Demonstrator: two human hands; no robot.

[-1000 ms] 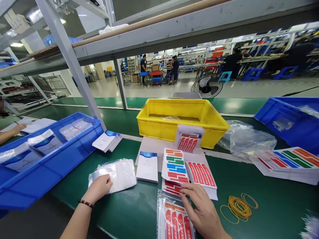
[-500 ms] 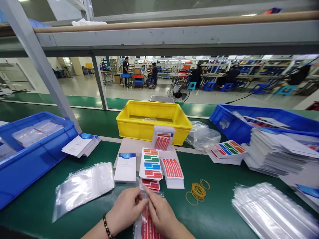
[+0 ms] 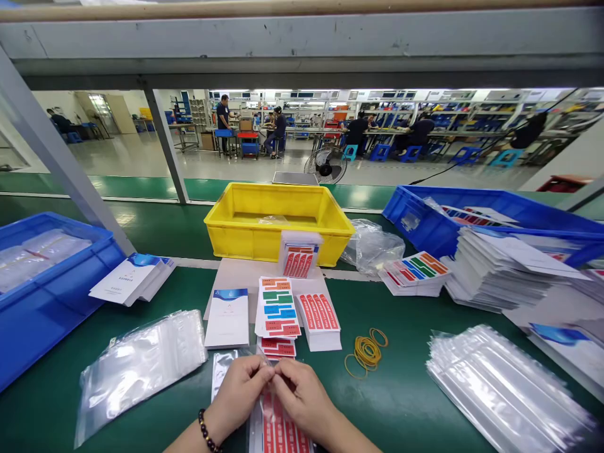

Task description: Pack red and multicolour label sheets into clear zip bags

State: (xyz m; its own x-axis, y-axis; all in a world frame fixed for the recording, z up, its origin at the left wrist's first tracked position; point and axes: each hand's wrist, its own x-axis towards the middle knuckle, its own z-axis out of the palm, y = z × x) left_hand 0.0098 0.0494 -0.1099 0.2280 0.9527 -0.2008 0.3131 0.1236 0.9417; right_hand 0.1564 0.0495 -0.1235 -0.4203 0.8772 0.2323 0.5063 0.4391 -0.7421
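Note:
My left hand (image 3: 240, 389), with a beaded bracelet at the wrist, pinches the top edge of a clear plastic bag (image 3: 255, 423). Pressed fingertip to fingertip against it, my right hand (image 3: 306, 397) pinches the same edge. Inside the bag lies a sheet of red labels (image 3: 283, 434), partly covered by my hands. Another shiny clear bag (image 3: 221, 371) lies flat beside my left hand. Just beyond my fingers are a stack of multicoloured label sheets (image 3: 278, 309), a stack of red label sheets (image 3: 319, 318) and white booklets with a blue top (image 3: 227, 321).
Behind stands a yellow bin (image 3: 278, 242), with a blue bin (image 3: 47, 296) at left and another blue bin (image 3: 425, 220) at right. Clear bags (image 3: 146, 365) lie left, more bags (image 3: 504, 390) right. Rubber bands (image 3: 367, 352) sit near my right hand. A shelf beam (image 3: 302, 44) crosses overhead.
The view has shifted slightly right and down. My right fingers, earlier stretched along the bag, are now curled into a pinch at its top beside my left fingers.

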